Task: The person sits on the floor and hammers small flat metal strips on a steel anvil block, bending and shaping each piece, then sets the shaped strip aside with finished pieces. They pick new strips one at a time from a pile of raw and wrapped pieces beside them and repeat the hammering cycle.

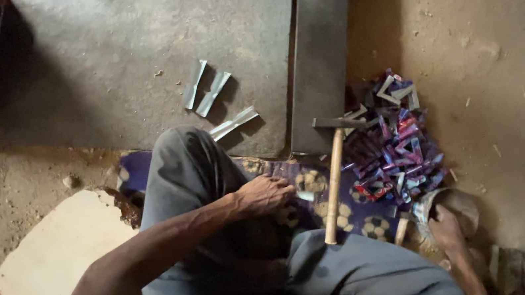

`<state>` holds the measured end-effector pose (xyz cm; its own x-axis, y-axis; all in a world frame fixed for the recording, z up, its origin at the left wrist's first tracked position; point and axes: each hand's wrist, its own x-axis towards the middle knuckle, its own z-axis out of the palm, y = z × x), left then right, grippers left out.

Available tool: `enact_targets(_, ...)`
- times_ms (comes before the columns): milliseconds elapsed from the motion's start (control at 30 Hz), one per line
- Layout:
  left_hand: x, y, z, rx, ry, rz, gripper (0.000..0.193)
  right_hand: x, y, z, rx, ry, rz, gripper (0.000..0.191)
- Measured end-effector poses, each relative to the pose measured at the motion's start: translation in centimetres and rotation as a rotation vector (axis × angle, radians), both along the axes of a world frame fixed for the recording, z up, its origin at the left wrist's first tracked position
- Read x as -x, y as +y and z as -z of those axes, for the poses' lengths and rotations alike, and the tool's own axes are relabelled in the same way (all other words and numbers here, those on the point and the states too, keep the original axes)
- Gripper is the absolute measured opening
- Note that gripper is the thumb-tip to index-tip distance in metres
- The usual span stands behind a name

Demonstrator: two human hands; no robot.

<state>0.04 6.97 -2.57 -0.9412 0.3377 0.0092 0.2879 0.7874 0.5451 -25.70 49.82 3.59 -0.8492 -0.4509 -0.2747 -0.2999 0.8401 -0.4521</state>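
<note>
Left hand: the left hand [265, 195] reaches across the raised knee and rests, fingers curled, on the patterned cloth [322, 200]; its fingertips lie on or around a small pale piece of metal [306, 196] (whether they pinch it or only touch it I cannot tell).

Right hand: the right hand [447, 228] is low at the right, closed around the rim of a bent sheet of grey metal [452, 201] that stands on the ground just below the pile.

Hands to each other: well apart, with the hammer between them.

Hammer: the hammer [335, 175] lies on the cloth, wooden handle pointing toward the person, iron head [338, 123] at the far end, touching the edge of the pile; neither hand holds it.

Pile: a heap of small folded metal pieces [396, 148], blue, red and silver, lies on the earth to the right of the hammer head.

Strips: three silver metal strips [213, 100] lie on the concrete slab [150, 48] beyond the knee, two side by side, the third a little nearer and apart.

Bar: a long flat grey bar [320, 47] runs along the right edge of the slab, its near end by the hammer head.

Legs: grey trousers [189, 173] cover the bent knee in the middle of the view.

Stone: a flat pale stone [55, 256] lies on the ground at the left, beside the leg.
</note>
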Motion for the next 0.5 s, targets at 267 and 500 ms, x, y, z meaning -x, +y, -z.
enact_targets(267, 0.1, 0.0, -1.1, -0.136, -0.073, -0.053, 0.031, -0.8, 0.1, 0.0, -0.095, 0.102, 0.149, 0.024)
enact_targets(500, 0.3, -0.1, 1.2, -0.205, 0.066, -0.088, 0.036, -1.3, 0.8, -0.1, -0.039, 0.338, 0.087, 0.026)
